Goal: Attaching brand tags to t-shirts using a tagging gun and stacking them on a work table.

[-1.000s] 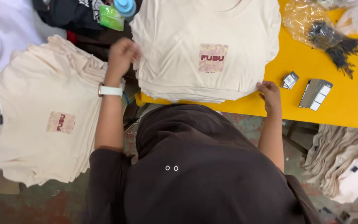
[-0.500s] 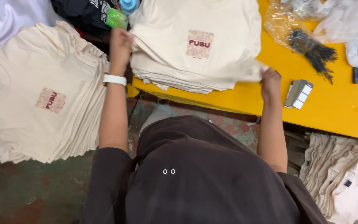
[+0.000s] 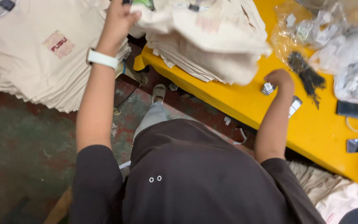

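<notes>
- Your left hand [image 3: 119, 18] grips the stack of cream shirts [image 3: 212, 41] at its left edge, top centre of frame.
- Your right hand [image 3: 279, 79], fingers curled, sits under the stack's right end on the yellow tabletop [image 3: 311, 128].
- The stack's long axis runs between both hands.

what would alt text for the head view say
Seen from above, a person's left hand grips the edge of a stack of cream T-shirts on a yellow table, while the right hand rests fisted beside it. Another shirt stack lies left.

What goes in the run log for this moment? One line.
left hand: grips cream shirt stack | right hand: closed, beside stack | yellow table
</notes>
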